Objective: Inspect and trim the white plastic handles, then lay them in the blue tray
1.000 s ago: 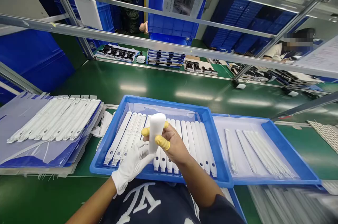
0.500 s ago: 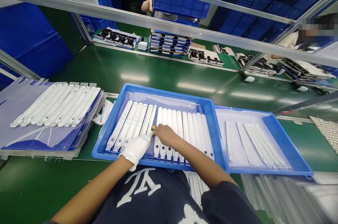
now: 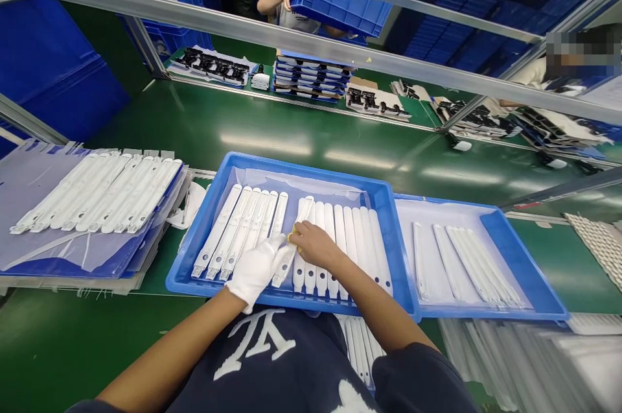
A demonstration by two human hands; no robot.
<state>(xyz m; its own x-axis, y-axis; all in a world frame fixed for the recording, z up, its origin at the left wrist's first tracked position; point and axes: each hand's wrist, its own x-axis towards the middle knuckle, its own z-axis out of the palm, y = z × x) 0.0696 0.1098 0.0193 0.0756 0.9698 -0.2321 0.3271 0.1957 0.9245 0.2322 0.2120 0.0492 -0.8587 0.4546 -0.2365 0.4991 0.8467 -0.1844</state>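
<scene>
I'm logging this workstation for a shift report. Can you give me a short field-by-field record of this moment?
left hand: in a white glove, against a tilted white plastic strip
right hand: bare, with yellow finger cots, at the same strip
strip position: slanted over the row of strips in a blue tray
nearby: white strips lying side by side on a plastic sheet; more strips in a white-lined blue tray
background: a co-worker across the bench, handling a blue crate

A green workbench [image 3: 204, 121] holds a blue tray [image 3: 301, 168] of white strips [image 3: 216, 231] — plastic sheets [image 3: 39, 189] just beside.
</scene>
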